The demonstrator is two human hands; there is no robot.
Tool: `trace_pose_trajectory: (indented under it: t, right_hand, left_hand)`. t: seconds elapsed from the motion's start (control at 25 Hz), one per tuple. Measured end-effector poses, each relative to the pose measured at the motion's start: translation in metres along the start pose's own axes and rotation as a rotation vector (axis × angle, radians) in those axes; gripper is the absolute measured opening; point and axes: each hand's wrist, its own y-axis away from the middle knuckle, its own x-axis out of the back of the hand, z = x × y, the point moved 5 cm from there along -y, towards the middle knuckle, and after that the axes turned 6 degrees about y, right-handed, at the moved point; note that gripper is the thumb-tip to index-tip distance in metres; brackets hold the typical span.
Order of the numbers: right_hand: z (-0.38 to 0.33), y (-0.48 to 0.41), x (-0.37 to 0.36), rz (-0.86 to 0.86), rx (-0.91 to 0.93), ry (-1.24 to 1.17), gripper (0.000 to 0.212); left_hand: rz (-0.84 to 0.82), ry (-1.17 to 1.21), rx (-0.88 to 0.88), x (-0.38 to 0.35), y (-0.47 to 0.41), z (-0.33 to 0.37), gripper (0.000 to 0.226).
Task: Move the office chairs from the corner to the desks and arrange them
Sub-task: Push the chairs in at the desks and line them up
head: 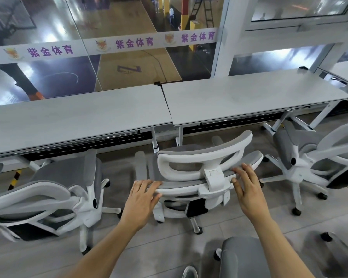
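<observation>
I have both hands on the middle chair (181, 185), a white-framed one with grey mesh that stands on the floor (165, 247) facing the spot where the left bench (78, 113) and the right bench (249, 93) meet; its seat stops just short of their front edges. My left hand (144, 192) is clamped on the left end of the backrest's top rail, fingers over it and thumb underneath. My right hand (247, 185) is apart, fingers laid fairly straight across the rail just right of the headrest bracket (215, 177), thumb against the near edge. A matching left chair (68, 177) sits near the left bench, turned sideways, and a right chair (301, 149) stands by the right bench, also turned. The grey top of another chair (243, 257) is close in front of me at the bottom of the view. Behind the benches a glass wall carries a white banner strip (129, 43) with purple lettering.
</observation>
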Motion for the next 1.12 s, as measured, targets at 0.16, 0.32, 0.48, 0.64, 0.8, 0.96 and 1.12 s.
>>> trace_pose_trajectory:
  t: [0.16,0.32,0.48,0.64,0.8,0.96,1.12]
  right_hand:
    - [-0.006,-0.003,-0.004,0.000,-0.021,-0.029,0.031]
    - [-0.009,-0.014,-0.007,-0.024,-0.046,-0.026,0.031]
    - [-0.006,-0.014,-0.003,-0.029,-0.036,0.007,0.030]
    - [-0.009,-0.001,0.000,-0.025,-0.051,0.072,0.032]
    - [-0.023,0.010,0.006,-0.052,-0.092,0.176,0.038]
    - [-0.042,0.038,0.027,-0.046,-0.193,0.221,0.045]
    - [-0.068,0.074,0.055,0.014,-0.256,0.275,0.045]
  left_hand:
    - [-0.028,0.024,0.010,0.005,-0.007,-0.009,0.046]
    - [-0.059,0.030,-0.005,0.011,-0.022,-0.014,0.047]
    - [-0.080,0.033,0.005,0.009,-0.019,-0.007,0.050]
    - [-0.086,0.019,0.012,0.005,-0.003,-0.002,0.050]
    - [-0.060,0.026,0.076,0.010,-0.003,0.001,0.042]
    - [0.001,0.079,-0.013,0.026,0.009,0.021,0.038]
    - [0.026,0.120,-0.140,0.038,0.029,0.049,0.034]
